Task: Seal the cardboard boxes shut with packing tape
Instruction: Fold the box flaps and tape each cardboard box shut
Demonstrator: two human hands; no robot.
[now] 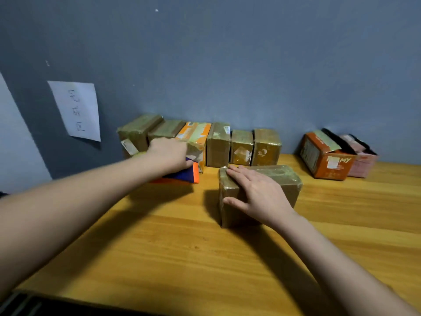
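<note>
Wooden table shoved against a grey-blue wall, handwritten paper note stuck up on the left. Left hand grips an orange-and-blue tape dispenser in front of six taped boxes lined along the wall. Right hand lies flat, fingers straight, on a seventh taped brown box mid-table, and two open boxes, orange and pink, sit far right.
</note>
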